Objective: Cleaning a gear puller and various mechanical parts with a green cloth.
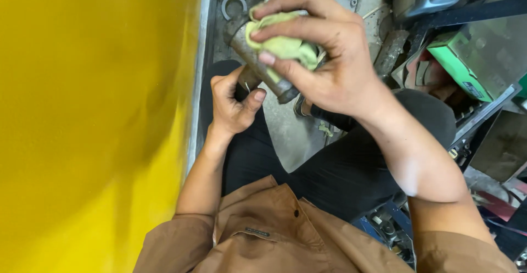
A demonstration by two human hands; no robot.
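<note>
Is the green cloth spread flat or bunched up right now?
Bunched up: the green cloth is crumpled under the right hand against the metal cylinder.

Bright, even daylight from above, soft shadows under the forearms, yellow panel at left smeared by motion blur, centre sharp, slight wide-angle stretch at edges
</note>
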